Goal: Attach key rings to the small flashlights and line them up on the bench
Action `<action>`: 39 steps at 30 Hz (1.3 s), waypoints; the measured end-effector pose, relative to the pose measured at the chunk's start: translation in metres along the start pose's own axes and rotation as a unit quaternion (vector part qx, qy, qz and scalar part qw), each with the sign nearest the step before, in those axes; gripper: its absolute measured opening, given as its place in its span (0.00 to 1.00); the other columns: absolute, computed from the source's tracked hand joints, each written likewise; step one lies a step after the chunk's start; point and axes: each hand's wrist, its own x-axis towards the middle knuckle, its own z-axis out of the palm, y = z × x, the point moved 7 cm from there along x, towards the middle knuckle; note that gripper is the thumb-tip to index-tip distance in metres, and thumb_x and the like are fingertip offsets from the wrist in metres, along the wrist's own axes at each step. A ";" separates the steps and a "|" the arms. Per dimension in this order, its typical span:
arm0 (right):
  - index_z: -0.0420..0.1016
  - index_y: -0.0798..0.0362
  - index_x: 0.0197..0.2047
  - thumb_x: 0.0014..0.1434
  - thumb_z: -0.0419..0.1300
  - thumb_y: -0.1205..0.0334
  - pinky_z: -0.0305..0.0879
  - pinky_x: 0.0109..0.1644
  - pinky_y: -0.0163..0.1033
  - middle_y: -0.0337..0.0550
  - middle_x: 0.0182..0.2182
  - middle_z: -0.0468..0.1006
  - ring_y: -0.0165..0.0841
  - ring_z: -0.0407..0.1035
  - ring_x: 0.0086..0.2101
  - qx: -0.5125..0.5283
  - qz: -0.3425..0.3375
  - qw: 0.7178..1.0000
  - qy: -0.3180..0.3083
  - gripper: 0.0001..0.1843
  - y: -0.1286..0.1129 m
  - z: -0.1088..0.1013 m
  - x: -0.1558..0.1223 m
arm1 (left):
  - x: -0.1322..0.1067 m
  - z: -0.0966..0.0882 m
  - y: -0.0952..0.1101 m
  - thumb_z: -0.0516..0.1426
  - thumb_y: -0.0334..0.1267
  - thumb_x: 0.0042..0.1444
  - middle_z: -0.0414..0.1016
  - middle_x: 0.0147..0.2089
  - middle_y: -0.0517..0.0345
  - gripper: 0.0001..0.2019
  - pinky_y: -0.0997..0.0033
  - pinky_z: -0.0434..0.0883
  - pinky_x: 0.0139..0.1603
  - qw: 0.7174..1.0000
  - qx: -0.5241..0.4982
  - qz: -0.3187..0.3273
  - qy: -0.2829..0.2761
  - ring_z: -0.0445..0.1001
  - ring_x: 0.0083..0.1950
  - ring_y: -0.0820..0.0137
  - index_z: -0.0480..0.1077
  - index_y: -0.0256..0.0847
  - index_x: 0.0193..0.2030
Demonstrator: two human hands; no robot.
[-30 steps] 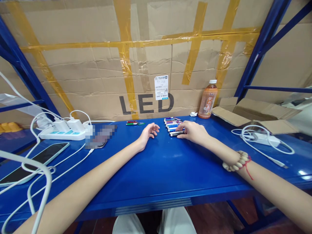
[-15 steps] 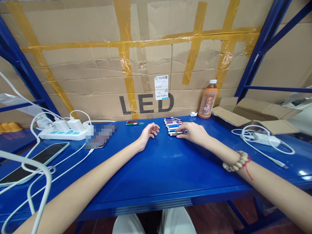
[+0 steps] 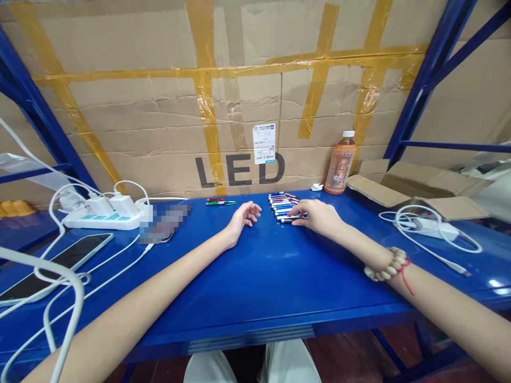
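Observation:
A row of small pen-shaped metal tubes (image 3: 281, 204), blue, purple and silver, lies side by side at the back middle of the blue table (image 3: 271, 276). My right hand (image 3: 317, 217) rests at the row's right end. Its fingertips are pinched on the nearest silver-and-black tube (image 3: 286, 218). My left hand (image 3: 242, 216) lies on the table a little left of the row, fingers loosely apart and holding nothing. Two more tubes, red and green (image 3: 220, 201), lie apart behind my left hand. A bead bracelet (image 3: 386, 266) is on my right wrist.
An orange drink bottle (image 3: 340, 163) stands at the back right beside an open cardboard box (image 3: 419, 189). A white charger with cable (image 3: 433, 227) lies to the right. On the left are a power strip (image 3: 101, 217), white cables and a phone (image 3: 56, 265). A taped cardboard wall closes the back.
My right hand's fingertips have shifted slightly on the nearest tube, which has moved a little. My left hand has stayed where it was.

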 end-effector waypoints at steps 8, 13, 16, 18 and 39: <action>0.76 0.44 0.33 0.48 0.65 0.59 0.58 0.32 0.32 0.33 0.37 0.77 0.33 0.69 0.40 0.014 0.016 1.000 0.021 0.07 0.002 -0.003 -0.001 | 0.001 -0.001 -0.001 0.48 0.44 0.54 0.67 0.29 0.55 0.15 0.78 0.59 0.25 1.000 0.001 0.001 0.001 0.64 0.27 0.76 0.68 0.36 0.27; 0.76 0.45 0.34 0.49 0.65 0.60 0.58 0.32 0.33 0.34 0.37 0.77 0.33 0.69 0.39 0.023 0.006 1.000 0.012 0.06 -0.003 -0.002 -0.001 | 0.001 -0.001 -0.001 0.47 0.43 0.55 0.66 0.29 0.55 0.15 0.78 0.59 0.25 1.000 0.000 -0.002 0.003 0.64 0.27 0.76 0.67 0.35 0.27; 0.77 0.45 0.34 0.49 0.64 0.60 0.59 0.33 0.33 0.34 0.37 0.77 0.32 0.69 0.38 0.028 -0.008 1.000 0.013 0.06 -0.005 -0.001 0.000 | 0.000 -0.001 -0.001 0.46 0.43 0.55 0.66 0.29 0.55 0.16 0.78 0.59 0.25 1.000 0.001 -0.002 0.006 0.64 0.27 0.76 0.67 0.35 0.28; 0.77 0.45 0.34 0.49 0.64 0.60 0.60 0.34 0.33 0.35 0.37 0.76 0.32 0.69 0.39 0.028 -0.014 0.999 0.016 0.06 -0.006 -0.001 0.000 | 0.000 -0.001 -0.001 0.46 0.43 0.55 0.66 0.29 0.55 0.16 0.78 0.59 0.25 1.000 0.002 -0.001 0.005 0.64 0.27 0.76 0.67 0.35 0.27; 0.76 0.45 0.35 0.50 0.64 0.60 0.60 0.33 0.33 0.35 0.37 0.76 0.32 0.69 0.38 0.044 -0.018 0.998 0.032 0.06 -0.007 0.000 0.001 | 0.002 -0.002 -0.002 0.46 0.43 0.53 0.66 0.29 0.57 0.14 0.78 0.59 0.26 0.999 0.030 0.013 0.006 0.64 0.27 0.76 0.66 0.36 0.29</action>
